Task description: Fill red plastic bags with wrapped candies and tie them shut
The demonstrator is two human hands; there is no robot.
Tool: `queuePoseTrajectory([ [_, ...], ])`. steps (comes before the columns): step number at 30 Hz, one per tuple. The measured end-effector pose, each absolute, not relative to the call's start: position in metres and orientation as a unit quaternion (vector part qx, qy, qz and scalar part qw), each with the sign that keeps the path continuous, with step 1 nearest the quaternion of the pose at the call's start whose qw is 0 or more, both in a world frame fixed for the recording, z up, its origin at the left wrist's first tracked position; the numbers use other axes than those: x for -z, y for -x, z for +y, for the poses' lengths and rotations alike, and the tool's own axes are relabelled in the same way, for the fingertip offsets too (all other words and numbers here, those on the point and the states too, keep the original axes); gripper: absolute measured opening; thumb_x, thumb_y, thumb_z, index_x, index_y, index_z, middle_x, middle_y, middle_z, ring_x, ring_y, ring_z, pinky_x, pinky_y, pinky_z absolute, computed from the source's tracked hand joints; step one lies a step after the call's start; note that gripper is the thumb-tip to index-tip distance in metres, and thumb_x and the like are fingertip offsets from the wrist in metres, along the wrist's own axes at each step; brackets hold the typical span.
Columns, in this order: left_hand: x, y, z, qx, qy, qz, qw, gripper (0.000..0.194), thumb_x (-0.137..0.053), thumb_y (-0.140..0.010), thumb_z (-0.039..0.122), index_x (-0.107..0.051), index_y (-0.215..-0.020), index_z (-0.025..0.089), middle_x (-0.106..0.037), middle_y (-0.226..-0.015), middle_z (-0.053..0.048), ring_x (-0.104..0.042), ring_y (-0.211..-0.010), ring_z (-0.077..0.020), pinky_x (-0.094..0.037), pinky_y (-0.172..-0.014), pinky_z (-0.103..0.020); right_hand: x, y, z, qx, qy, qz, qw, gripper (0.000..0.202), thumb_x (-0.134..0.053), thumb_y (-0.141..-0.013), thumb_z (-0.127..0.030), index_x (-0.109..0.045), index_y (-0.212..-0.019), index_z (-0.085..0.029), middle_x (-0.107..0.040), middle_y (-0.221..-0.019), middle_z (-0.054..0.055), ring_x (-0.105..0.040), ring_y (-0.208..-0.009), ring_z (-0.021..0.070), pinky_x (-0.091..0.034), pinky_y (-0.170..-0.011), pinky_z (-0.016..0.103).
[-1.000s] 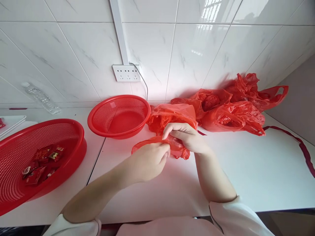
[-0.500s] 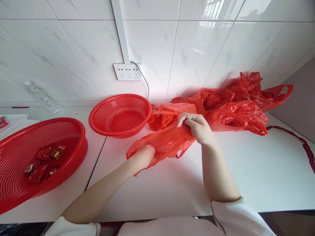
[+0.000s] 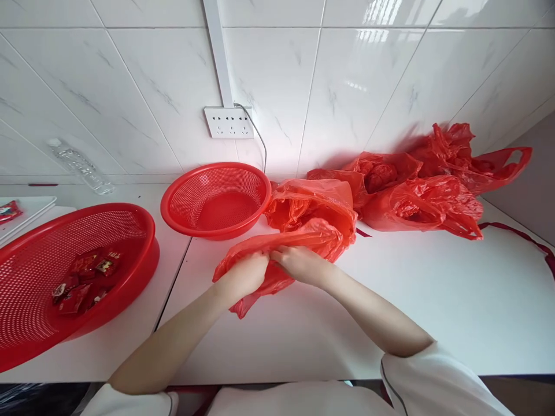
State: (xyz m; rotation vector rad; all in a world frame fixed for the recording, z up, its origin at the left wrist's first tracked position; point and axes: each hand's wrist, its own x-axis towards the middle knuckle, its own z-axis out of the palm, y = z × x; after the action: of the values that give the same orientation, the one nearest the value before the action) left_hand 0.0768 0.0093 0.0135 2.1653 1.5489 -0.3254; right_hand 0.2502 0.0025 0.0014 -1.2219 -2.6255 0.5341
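A crumpled red plastic bag point(image 3: 312, 234) lies over the white tabletop in front of me. My left hand point(image 3: 251, 270) is closed on the near part of this bag. Right beside it, my right hand point(image 3: 299, 263) has its fingers bent and pinched on the same plastic, close to my left fingertips. Some fingertips are hidden in the folds. Just behind, another red bag point(image 3: 299, 205) stands with its mouth gaping toward the round red basket point(image 3: 217, 231).
Several bunched red bags point(image 3: 425, 202) lie along the wall at right, with a dark red ribbon point(image 3: 520, 231) by them. At left, a large red basket point(image 3: 143, 260) holds wrapped sweets point(image 3: 82, 283). A clear plastic bottle point(image 3: 80, 167) and a socket strip point(image 3: 229, 122) are behind.
My right hand has come down and left from the bag's far end to meet my left hand. The bag's far end has sagged and spread. The view has shifted slightly.
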Motion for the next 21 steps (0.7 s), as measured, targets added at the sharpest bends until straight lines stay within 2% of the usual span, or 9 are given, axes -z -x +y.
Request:
queuePoseTrajectory([
  [2,-0.016,-0.068,0.008,0.106,-0.799,0.551,0.216,0.037,-0.043,-0.083,0.012,-0.058,-0.116,0.018,-0.070,-0.097,-0.010,-0.067,-0.081,-0.0210,-0.047,-0.066,-0.029,0.024,-0.253,0.013,-0.208,0.455,-0.859,0.108,0.021,-0.064,-0.078,-0.014,-0.063,-0.098,-0.019,-0.065,-0.094,0.010,-0.060,-0.074,0.0202,-0.045,-0.063,0.031],
  [4,-0.017,-0.057,0.008,0.101,-0.806,0.539,0.223,0.037,-0.052,-0.079,0.018,-0.058,-0.115,0.021,-0.070,-0.098,-0.008,-0.067,-0.081,-0.0227,-0.046,-0.063,-0.029,0.040,-0.262,0.020,-0.224,0.475,-0.842,0.128,0.024,-0.073,-0.067,-0.017,-0.062,-0.088,-0.020,-0.063,-0.088,0.008,-0.058,-0.074,0.0218,-0.045,-0.063,0.033],
  [6,-0.019,-0.046,0.008,0.103,-0.799,0.533,0.259,0.030,-0.057,-0.075,0.025,-0.062,-0.105,0.024,-0.071,-0.091,-0.006,-0.067,-0.075,-0.0235,-0.045,-0.058,-0.029,0.048,-0.274,0.023,-0.233,0.488,-0.827,0.152,0.014,-0.070,-0.071,-0.021,-0.057,-0.074,-0.021,-0.057,-0.076,0.006,-0.055,-0.069,0.0207,-0.044,-0.061,0.034],
  [8,-0.020,-0.036,0.008,0.111,-0.774,0.538,0.316,0.022,-0.054,-0.076,0.032,-0.064,-0.095,0.027,-0.070,-0.082,-0.004,-0.065,-0.067,-0.0221,-0.043,-0.053,-0.029,0.050,-0.284,0.026,-0.249,0.490,-0.816,0.179,0.018,-0.065,-0.075,-0.021,-0.051,-0.065,-0.022,-0.051,-0.067,0.003,-0.050,-0.063,0.0173,-0.042,-0.059,0.032],
  [10,-0.020,-0.028,0.010,0.124,-0.736,0.559,0.362,0.021,-0.052,-0.077,0.036,-0.064,-0.092,0.028,-0.067,-0.074,-0.003,-0.060,-0.056,-0.0203,-0.039,-0.046,-0.029,0.050,-0.292,0.028,-0.271,0.465,-0.820,0.196,0.019,-0.068,-0.071,-0.018,-0.051,-0.063,-0.022,-0.051,-0.065,0.002,-0.048,-0.061,0.0142,-0.041,-0.058,0.029],
  [13,-0.015,-0.022,0.016,0.133,-0.712,0.580,0.372,0.023,-0.054,-0.074,0.037,-0.065,-0.093,0.029,-0.066,-0.071,-0.003,-0.054,-0.046,-0.0181,-0.030,-0.040,-0.028,0.045,-0.297,0.029,-0.304,0.411,-0.836,0.197,0.019,-0.074,-0.061,-0.017,-0.062,-0.075,-0.021,-0.060,-0.076,0.001,-0.052,-0.067,0.0127,-0.040,-0.059,0.025],
  [15,-0.010,-0.020,0.021,0.124,-0.735,0.565,0.354,0.027,-0.057,-0.073,0.036,-0.065,-0.098,0.029,-0.068,-0.080,-0.005,-0.057,-0.049,-0.0191,-0.030,-0.039,-0.028,0.036,-0.296,0.024,-0.312,0.392,-0.848,0.172,0.027,-0.073,-0.064,-0.018,-0.067,-0.090,-0.022,-0.066,-0.087,0.002,-0.057,-0.073,0.0140,-0.042,-0.059,0.024],
  [19,0.000,-0.021,0.031,0.123,-0.802,0.525,0.256,0.054,-0.066,-0.063,0.026,-0.062,-0.117,0.029,-0.068,-0.108,-0.009,-0.067,-0.081,-0.0265,-0.046,-0.054,-0.030,0.005,-0.287,-0.001,-0.280,0.375,-0.880,0.081,0.037,-0.058,-0.079,-0.009,-0.068,-0.111,-0.023,-0.069,-0.096,0.005,-0.064,-0.081,0.0175,-0.048,-0.065,0.026],
  [21,0.002,-0.024,0.032,0.128,-0.820,0.519,0.206,0.061,-0.065,-0.063,0.018,-0.058,-0.124,0.025,-0.066,-0.115,-0.011,-0.066,-0.094,-0.0294,-0.050,-0.065,-0.033,-0.010,-0.281,-0.013,-0.243,0.348,-0.899,0.109,0.042,-0.048,-0.085,-0.004,-0.065,-0.118,-0.026,-0.068,-0.106,0.006,-0.065,-0.090,0.0181,-0.050,-0.074,0.029],
])
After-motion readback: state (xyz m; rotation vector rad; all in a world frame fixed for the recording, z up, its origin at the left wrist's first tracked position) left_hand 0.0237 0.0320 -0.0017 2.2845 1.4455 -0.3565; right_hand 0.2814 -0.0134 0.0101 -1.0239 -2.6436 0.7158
